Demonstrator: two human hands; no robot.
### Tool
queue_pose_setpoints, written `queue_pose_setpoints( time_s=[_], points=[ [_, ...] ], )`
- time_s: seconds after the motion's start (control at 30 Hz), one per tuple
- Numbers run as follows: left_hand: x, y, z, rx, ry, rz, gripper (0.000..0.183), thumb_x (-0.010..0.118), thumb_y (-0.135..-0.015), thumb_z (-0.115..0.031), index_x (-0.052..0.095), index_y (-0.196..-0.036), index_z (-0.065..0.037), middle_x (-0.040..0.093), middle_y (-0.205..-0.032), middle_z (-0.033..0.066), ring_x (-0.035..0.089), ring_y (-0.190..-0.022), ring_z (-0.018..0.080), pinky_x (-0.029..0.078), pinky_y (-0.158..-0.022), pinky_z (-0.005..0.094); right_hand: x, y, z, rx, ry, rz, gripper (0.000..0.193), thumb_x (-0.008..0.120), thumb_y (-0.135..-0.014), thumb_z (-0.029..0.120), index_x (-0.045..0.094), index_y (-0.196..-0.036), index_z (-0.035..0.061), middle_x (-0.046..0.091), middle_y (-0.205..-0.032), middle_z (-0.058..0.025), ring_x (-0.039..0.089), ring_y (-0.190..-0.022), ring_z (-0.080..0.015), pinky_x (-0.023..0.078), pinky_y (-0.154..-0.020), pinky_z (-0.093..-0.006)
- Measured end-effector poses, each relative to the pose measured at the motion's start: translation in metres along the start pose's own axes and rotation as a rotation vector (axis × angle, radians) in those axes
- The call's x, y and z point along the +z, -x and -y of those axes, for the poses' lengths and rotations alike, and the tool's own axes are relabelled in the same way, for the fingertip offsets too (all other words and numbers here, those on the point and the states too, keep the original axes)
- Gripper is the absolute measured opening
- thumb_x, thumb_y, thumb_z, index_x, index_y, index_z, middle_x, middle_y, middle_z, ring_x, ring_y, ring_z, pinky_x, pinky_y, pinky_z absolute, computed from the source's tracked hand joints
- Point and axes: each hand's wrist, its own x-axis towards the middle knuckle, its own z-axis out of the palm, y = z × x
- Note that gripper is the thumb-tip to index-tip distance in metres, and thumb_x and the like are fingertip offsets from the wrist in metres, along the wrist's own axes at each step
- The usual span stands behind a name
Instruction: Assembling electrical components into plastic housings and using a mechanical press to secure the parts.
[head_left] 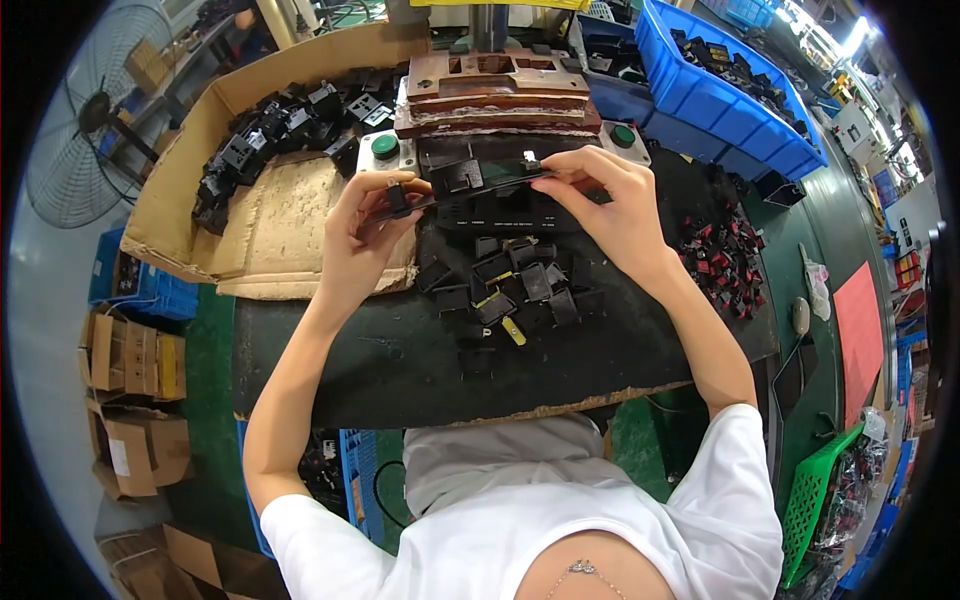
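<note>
My left hand (366, 218) and my right hand (612, 196) pinch opposite ends of a long black plastic panel (500, 182), held level above the table. Block-shaped black parts stand up from its top side. A small shiny metal piece (530, 157) shows beside my right fingertips. Just below the raised panel, a second black panel (478, 218) with pale printing is partly visible. Nearer to me, several small black plastic housings (540, 282) lie in a loose pile, with a yellow piece (513, 331) at its near edge.
Behind my hands stands a press fixture (500, 88), flanked by green buttons (385, 146) (623, 136). A cardboard box (270, 225) of black parts is at left. Red-and-black pieces (725, 265) are heaped at right, below a blue crate (720, 100). A green basket (815, 500) stands lower right.
</note>
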Motion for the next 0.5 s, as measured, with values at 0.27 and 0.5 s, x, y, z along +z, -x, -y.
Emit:
queue_pose_setpoints(
  time_s=[0.27, 0.5],
  points=[
    [0.0001, 0.0002, -0.0006, -0.011, 0.023, -0.002, 0.031, 0.056, -0.083, 0.011, 0.051, -0.111, -0.002, 0.061, -0.107, 0.0097, 0.058, -0.102, 0.0143, 0.045, -0.091, 0.0271, -0.0003, 0.0003, 0.0002, 0.012, -0.019, 0.006, 0.017, 0.074, -0.073, 0.005, 0.065, -0.086, -0.001, 0.066, -0.075, -0.0056, 0.065, -0.067, -0.0099, 0.052, -0.061, -0.0221],
    [-0.0005, 0.0014, 0.0027, 0.002, 0.022, -0.002, 0.032, 0.056, -0.083, 0.011, 0.05, -0.112, -0.001, 0.061, -0.105, 0.0095, 0.059, -0.101, 0.0141, 0.046, -0.089, 0.0264, -0.0037, -0.0026, 0.001, -0.14, 0.057, 0.024, 0.018, 0.073, -0.074, 0.003, 0.062, -0.088, -0.001, 0.062, -0.082, -0.0073, 0.061, -0.07, -0.0127, 0.05, -0.065, -0.0241]
  ],
)
